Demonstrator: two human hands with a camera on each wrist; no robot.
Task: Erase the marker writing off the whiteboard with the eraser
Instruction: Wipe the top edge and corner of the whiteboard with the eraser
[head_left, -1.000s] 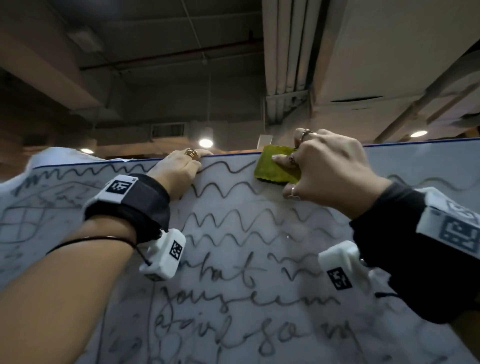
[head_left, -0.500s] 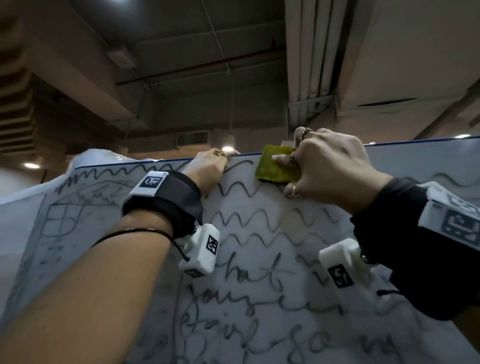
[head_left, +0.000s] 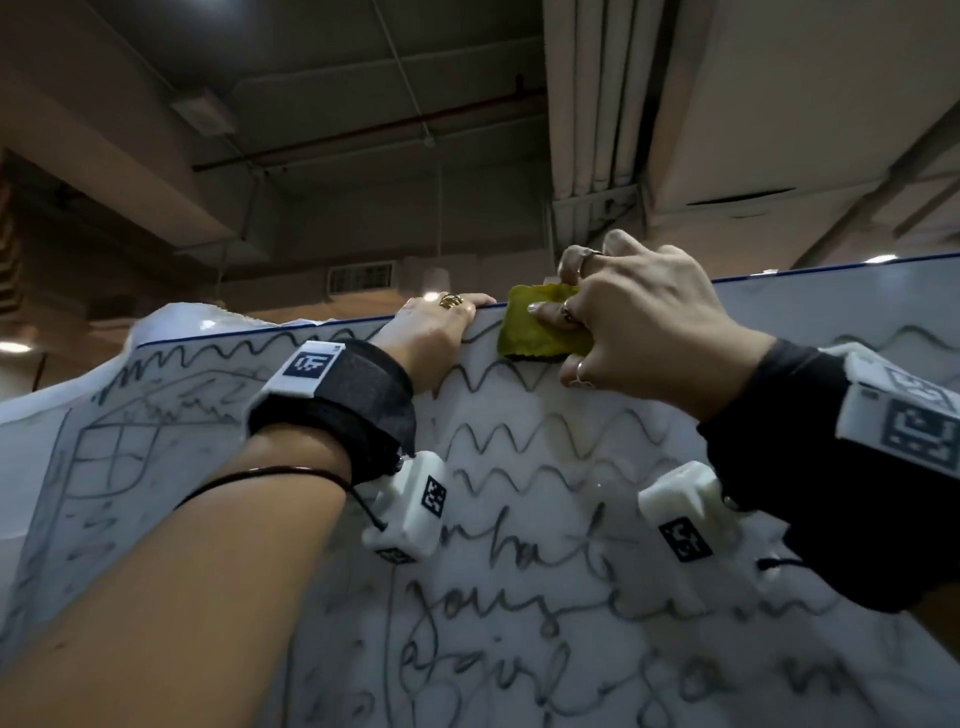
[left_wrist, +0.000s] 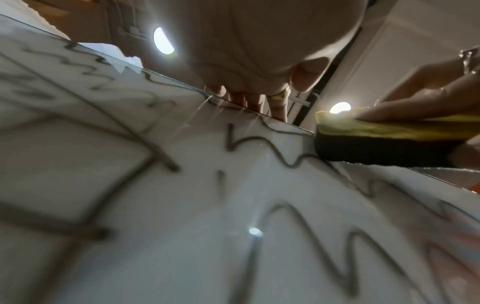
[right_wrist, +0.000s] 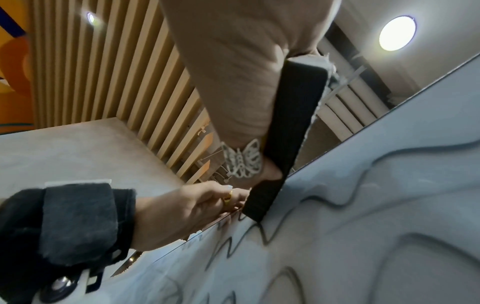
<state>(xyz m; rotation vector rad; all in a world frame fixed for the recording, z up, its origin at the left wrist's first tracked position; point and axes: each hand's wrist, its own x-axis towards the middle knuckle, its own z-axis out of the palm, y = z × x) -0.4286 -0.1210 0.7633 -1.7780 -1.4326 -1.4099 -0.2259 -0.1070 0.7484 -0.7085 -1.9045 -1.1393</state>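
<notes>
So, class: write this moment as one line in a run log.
left hand: grips whiteboard top edge | right hand: presses eraser on board at top | wavy lines below: not erased

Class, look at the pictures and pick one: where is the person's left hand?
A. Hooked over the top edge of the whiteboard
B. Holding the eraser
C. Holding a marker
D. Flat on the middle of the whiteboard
A: the left hand curls its fingers over the top edge of the whiteboard, while the right hand holds the eraser.
</notes>
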